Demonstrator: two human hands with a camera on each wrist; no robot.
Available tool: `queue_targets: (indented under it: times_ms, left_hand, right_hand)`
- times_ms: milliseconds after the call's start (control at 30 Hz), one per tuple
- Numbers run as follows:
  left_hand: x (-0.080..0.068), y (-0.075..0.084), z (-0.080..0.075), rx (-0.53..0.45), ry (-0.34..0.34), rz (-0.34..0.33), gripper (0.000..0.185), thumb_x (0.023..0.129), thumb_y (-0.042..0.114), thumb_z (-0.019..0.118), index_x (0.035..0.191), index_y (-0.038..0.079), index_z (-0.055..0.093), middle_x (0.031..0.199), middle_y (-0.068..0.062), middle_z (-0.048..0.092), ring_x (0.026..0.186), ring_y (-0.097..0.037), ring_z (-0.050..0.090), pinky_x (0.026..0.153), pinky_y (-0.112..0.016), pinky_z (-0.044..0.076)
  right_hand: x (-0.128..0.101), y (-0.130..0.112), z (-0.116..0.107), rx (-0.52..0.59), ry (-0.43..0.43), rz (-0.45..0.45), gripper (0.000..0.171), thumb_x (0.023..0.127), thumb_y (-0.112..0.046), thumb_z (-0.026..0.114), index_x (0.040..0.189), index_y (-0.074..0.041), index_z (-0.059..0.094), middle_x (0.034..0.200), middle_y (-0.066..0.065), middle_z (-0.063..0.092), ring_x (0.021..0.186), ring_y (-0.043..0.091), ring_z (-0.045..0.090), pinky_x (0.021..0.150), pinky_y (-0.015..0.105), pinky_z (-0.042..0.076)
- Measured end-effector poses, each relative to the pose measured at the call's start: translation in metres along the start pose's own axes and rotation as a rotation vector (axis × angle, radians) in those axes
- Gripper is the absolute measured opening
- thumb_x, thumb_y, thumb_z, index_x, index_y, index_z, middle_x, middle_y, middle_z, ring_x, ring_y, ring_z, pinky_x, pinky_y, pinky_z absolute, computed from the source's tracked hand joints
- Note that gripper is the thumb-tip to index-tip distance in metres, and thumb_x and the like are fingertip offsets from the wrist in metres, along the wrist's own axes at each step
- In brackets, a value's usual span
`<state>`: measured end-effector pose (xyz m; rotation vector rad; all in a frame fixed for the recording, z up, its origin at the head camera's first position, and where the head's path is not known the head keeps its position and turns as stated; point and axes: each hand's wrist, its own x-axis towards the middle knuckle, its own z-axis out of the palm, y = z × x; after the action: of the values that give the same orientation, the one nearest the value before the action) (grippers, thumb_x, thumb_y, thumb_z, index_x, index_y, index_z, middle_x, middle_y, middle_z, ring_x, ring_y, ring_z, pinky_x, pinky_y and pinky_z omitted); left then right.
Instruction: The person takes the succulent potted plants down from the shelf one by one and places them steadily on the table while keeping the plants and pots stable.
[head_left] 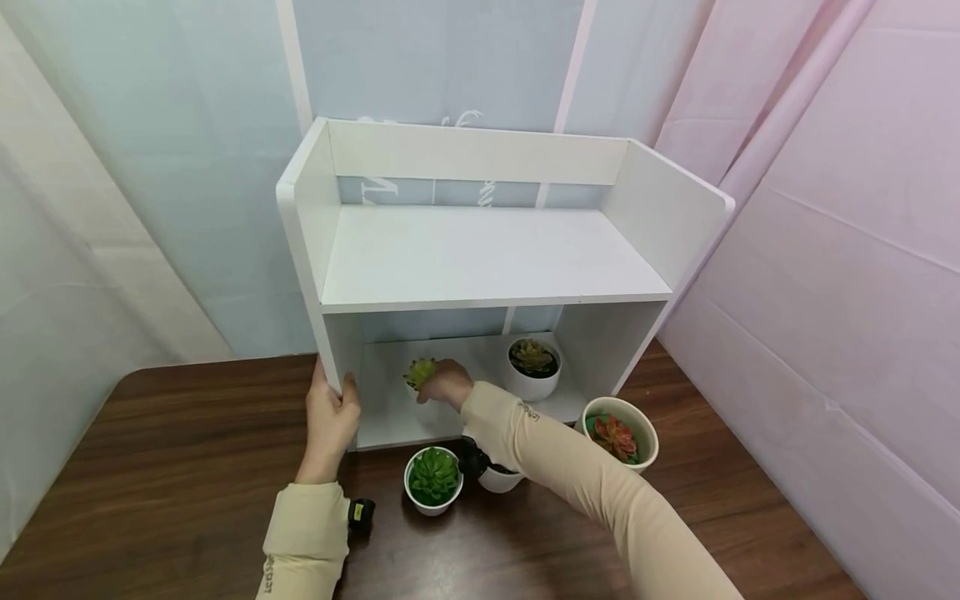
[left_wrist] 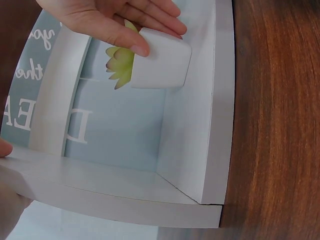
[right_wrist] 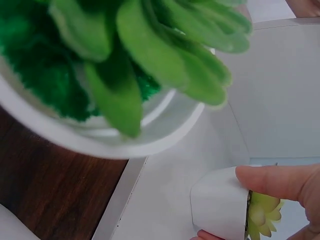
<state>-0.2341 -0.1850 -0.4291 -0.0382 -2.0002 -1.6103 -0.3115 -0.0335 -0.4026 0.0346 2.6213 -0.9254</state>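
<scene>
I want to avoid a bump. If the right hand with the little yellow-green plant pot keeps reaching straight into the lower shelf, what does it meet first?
Probably nothing before the shelf's open back: the right hand points into bare space left of the dark-leaved pot. Depth is uncertain.

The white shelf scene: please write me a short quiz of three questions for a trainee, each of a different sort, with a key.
1. True or false: the left hand grips the front edge of the shelf's left side panel.
2. What does the right hand hold? A) yellow-green plant in a white pot B) a cup C) a book
3. Fill in: the pot with the red plant stands on the ____, outside the shelf.

Key: 1 true; 2 A, the small pot inside the lower compartment; 3 table.
</scene>
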Motion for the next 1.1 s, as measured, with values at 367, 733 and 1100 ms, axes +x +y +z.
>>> queue_targets:
  times_ms: [367, 733, 1100]
  left_hand:
    - [-0.001, 0.002, 0.003, -0.006, -0.013, -0.003, 0.053, 0.096, -0.004, 0.041, 0.147, 0.004, 0.03, 0.144, -0.024, 0.041, 0.135, -0.039, 0.036, 0.105, -0.06, 0.031]
    - [-0.003, 0.003, 0.003, -0.007, -0.025, -0.01, 0.055, 0.097, -0.001, 0.04, 0.15, 0.007, 0.026, 0.146, -0.023, 0.039, 0.134, -0.039, 0.036, 0.104, -0.061, 0.032]
    - [-0.004, 0.001, 0.0, 0.018, -0.005, -0.034, 0.057, 0.096, -0.002, 0.042, 0.15, 0.007, 0.026, 0.143, -0.026, 0.041, 0.132, -0.043, 0.038, 0.1, -0.065, 0.033]
  right_hand:
    - [-0.005, 0.007, -0.002, 0.061, 0.018, -0.019, 0.062, 0.073, -0.012, 0.08, 0.125, 0.006, 0.051, 0.112, 0.016, 0.058, 0.098, 0.027, 0.057, 0.086, 0.039, 0.051]
    - [-0.024, 0.009, -0.011, 0.021, 0.026, -0.174, 0.053, 0.072, -0.015, 0.081, 0.115, 0.005, 0.058, 0.106, 0.015, 0.062, 0.089, 0.024, 0.058, 0.08, 0.039, 0.051]
    - [-0.055, 0.02, -0.027, 0.108, -0.001, -0.29, 0.053, 0.072, -0.018, 0.082, 0.116, -0.002, 0.058, 0.103, 0.011, 0.061, 0.092, 0.024, 0.057, 0.078, 0.037, 0.049]
